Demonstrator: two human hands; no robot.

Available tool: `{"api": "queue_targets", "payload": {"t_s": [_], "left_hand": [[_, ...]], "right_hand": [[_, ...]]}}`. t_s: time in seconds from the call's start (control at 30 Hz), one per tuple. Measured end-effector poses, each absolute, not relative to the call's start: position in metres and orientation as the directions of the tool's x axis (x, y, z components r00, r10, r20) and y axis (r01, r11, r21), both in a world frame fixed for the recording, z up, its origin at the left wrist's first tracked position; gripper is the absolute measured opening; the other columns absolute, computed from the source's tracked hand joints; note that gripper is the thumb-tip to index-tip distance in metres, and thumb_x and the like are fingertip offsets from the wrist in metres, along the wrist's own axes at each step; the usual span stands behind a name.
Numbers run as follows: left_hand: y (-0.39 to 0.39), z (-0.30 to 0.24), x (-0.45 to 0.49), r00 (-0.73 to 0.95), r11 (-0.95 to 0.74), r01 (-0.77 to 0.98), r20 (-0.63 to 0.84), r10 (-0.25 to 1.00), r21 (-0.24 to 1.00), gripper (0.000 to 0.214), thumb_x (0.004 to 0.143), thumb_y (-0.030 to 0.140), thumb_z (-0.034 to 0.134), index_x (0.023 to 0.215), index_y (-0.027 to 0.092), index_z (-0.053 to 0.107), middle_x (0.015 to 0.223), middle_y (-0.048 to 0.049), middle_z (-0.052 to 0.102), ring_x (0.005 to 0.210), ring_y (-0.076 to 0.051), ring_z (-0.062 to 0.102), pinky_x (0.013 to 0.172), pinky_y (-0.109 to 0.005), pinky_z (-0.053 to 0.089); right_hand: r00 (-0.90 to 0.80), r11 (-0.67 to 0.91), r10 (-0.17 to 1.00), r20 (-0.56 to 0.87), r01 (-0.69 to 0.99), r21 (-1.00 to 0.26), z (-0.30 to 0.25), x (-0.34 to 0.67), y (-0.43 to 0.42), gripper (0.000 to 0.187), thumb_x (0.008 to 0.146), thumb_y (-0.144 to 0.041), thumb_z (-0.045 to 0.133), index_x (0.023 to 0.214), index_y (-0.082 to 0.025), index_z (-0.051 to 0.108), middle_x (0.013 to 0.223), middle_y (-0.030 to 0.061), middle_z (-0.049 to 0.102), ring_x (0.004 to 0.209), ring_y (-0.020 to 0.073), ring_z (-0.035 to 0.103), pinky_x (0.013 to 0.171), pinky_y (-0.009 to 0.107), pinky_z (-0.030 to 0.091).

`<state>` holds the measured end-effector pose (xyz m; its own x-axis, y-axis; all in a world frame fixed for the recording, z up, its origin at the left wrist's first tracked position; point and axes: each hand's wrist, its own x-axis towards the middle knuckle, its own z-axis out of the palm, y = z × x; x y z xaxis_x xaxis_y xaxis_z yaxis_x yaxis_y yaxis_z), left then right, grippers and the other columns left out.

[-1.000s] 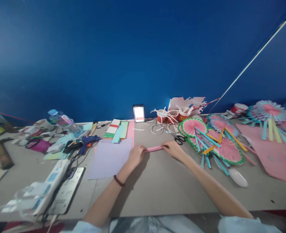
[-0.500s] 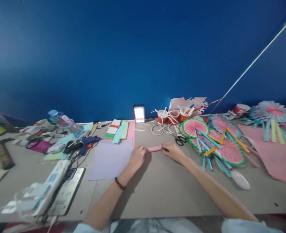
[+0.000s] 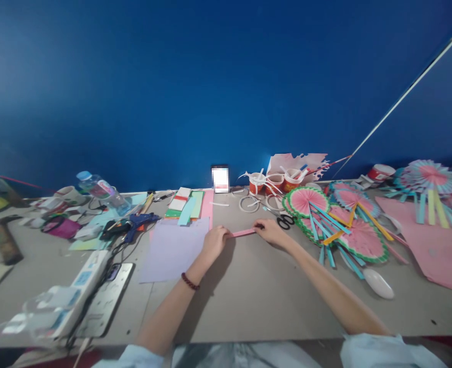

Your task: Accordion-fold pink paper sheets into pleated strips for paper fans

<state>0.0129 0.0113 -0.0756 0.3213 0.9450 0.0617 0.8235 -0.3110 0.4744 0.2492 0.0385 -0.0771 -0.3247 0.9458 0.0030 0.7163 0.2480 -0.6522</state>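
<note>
Both my hands rest on the grey table (image 3: 256, 301) and pinch the two ends of a narrow folded pink paper strip (image 3: 243, 233). My left hand (image 3: 215, 242) closes on the strip's left end, a dark bead bracelet on its wrist. My right hand (image 3: 271, 232) closes on the right end. The strip lies flat between them, close to the tabletop. A sheet of pale lilac paper (image 3: 175, 249) lies just left of my left hand. Black scissors (image 3: 285, 221) lie just beyond my right hand.
Pink and green paper fans with coloured strips (image 3: 337, 225) crowd the right side. Red cups (image 3: 274, 183) and a phone (image 3: 220, 179) stand by the blue wall. A glue gun (image 3: 136, 223), power strip (image 3: 86, 278), bottle (image 3: 101, 190) and stacked coloured paper (image 3: 187, 204) sit left.
The strip now looks thinner and flatter between my hands. My hands stay at its ends and have shifted slightly away from me.
</note>
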Motion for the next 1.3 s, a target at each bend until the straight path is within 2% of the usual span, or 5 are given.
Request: {"api": "queue_targets", "payload": {"t_s": [0.17,0.57,1.0,1.3], "left_hand": [[0.019,-0.073,0.006,0.362,-0.334,0.794,0.046,0.931,0.508,0.013,0.086,0.021,0.056,0.084,0.019,0.069,0.087,-0.0036,0.067,0.081,-0.016,0.06,0.071,-0.025,0.041],[0.017,-0.082,0.0,0.356,-0.34,0.796,0.068,0.932,0.501,0.014,0.086,0.023,0.058,0.081,0.021,0.071,0.093,-0.0021,0.065,0.086,-0.015,0.06,0.07,-0.023,0.041],[0.013,-0.092,0.001,0.425,-0.449,0.809,0.148,0.893,0.379,0.018,0.089,0.025,0.054,0.085,0.019,0.07,0.088,-0.0044,0.061,0.082,-0.015,0.058,0.068,-0.023,0.042],[0.011,-0.092,0.002,0.449,-0.485,0.814,0.185,0.874,0.319,0.022,0.092,0.027,0.049,0.092,0.019,0.07,0.085,-0.0058,0.058,0.083,-0.015,0.056,0.069,-0.025,0.042]], "right_hand": [[-0.271,0.198,0.963,-0.013,0.735,-0.648,-0.077,0.245,0.039,0.02,0.074,-0.019,0.055,0.079,-0.017,0.074,0.078,0.0064,0.073,0.072,0.0178,0.064,0.068,0.025,0.044],[-0.231,0.171,0.973,0.002,0.715,-0.678,-0.077,0.243,0.038,0.021,0.073,-0.022,0.056,0.076,-0.018,0.076,0.081,0.0044,0.075,0.077,0.0195,0.066,0.073,0.025,0.047],[-0.225,0.156,0.974,-0.008,0.699,-0.697,-0.081,0.244,0.04,0.019,0.071,-0.024,0.058,0.077,-0.015,0.074,0.071,0.0041,0.072,0.068,0.0164,0.063,0.065,0.023,0.045],[-0.211,0.172,0.977,0.025,0.717,-0.675,-0.082,0.244,0.042,0.015,0.071,-0.022,0.06,0.072,-0.016,0.074,0.074,0.0054,0.072,0.071,0.0171,0.063,0.068,0.025,0.044]]}}
